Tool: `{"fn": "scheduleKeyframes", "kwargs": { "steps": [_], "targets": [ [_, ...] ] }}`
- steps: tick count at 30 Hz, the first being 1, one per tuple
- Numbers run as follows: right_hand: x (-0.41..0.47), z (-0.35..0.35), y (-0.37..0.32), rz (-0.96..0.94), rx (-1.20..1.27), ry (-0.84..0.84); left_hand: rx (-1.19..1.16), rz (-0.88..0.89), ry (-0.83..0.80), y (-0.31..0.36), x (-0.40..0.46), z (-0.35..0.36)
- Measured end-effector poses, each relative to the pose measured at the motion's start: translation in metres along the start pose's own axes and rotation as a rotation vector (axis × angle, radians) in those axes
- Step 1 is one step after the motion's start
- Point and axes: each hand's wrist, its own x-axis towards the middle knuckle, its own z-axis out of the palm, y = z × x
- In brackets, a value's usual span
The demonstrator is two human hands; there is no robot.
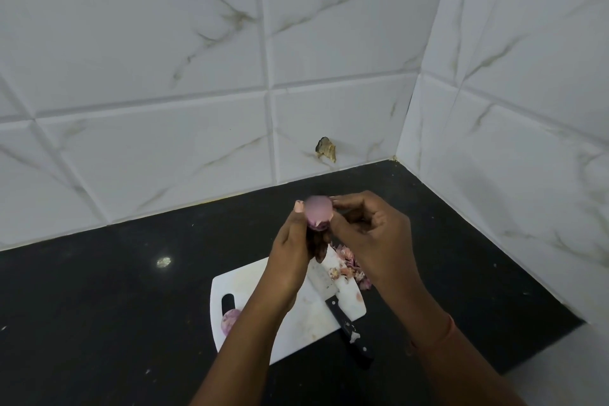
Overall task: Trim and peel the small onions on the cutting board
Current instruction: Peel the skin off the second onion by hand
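Two hands hold a small pink onion [317,209] in the air above the far end of a white board [296,323]. The left hand [293,254] grips it from below; the right hand [369,234] pinches its right side, likely peeling skin. Another onion [229,320] lies on the board's left edge, a knife [339,310] on its right.

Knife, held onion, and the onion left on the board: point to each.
Knife [342,315], head view, on the black handle where it crosses the board's edge.
Held onion [317,208], head view, on its peeled pink top.
Onion on the board [229,319], head view, on its visible purple side.
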Motion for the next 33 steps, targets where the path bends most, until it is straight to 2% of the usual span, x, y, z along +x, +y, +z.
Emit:
{"fn": "scheduleKeyframes", "kwargs": {
  "steps": [5, 12, 21, 25, 30, 33],
  "targets": [
    [-0.001, 0.001, 0.004, -0.106, -0.063, 0.027, 0.035, 0.025, 0.002, -0.007, 0.002, -0.002],
    [0.000, 0.000, 0.005, -0.146, -0.080, 0.029, 0.050, 0.060, -0.011, -0.014, 0.007, -0.004],
    [-0.001, 0.004, 0.001, -0.051, -0.042, 0.108, -0.032, 0.040, -0.014, -0.012, 0.007, -0.002],
    [-0.004, 0.006, 0.000, -0.152, -0.082, 0.061, -0.069, 0.079, -0.020, -0.006, 0.004, -0.003],
    [-0.002, 0.006, 0.005, -0.204, -0.153, 0.074, -0.044, 0.081, -0.011, -0.007, 0.004, -0.003],
    [-0.001, 0.006, 0.006, -0.206, -0.242, 0.023, -0.004, 0.136, 0.003, -0.008, 0.003, -0.004]
  ]
}}
